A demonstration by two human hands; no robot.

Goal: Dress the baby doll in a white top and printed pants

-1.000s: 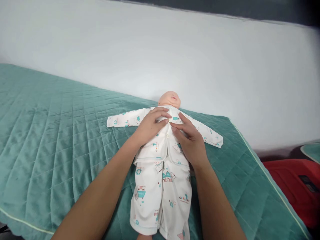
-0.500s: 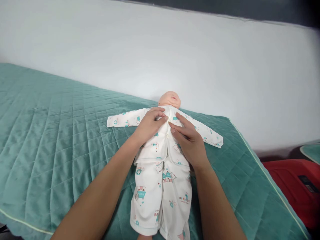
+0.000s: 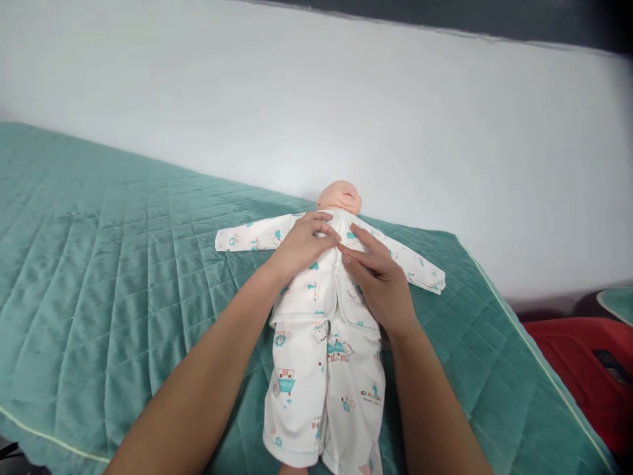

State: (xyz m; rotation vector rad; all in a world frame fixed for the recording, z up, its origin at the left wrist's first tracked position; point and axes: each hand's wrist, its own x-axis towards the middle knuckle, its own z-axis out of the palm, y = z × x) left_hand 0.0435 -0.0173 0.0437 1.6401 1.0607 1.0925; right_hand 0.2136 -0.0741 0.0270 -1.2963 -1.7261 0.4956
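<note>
A baby doll (image 3: 340, 196) lies on its back, its head toward the wall. It wears a white printed shirt (image 3: 309, 300) with the sleeves spread out, and matching trousers (image 3: 299, 396). My left hand (image 3: 307, 243) pinches the shirt's front edge at the chest between thumb and finger. Against it, my right hand (image 3: 378, 274) grips the other front edge with closed fingertips. The spot between the fingertips is mostly hidden. Just below them, a small button (image 3: 337, 270) shows on the shirt front.
A green quilted cover (image 3: 123, 264) with a pale piped edge lies under the doll. Behind it rises a white wall (image 3: 247, 99) with a dark band on top. At the right stands a red plastic object (image 3: 578, 356), lower than the cover.
The whole view has shifted slightly, so everything sits a little farther right. Both hands stay at the same place on the shirt front, with fingertips slightly closer together.
</note>
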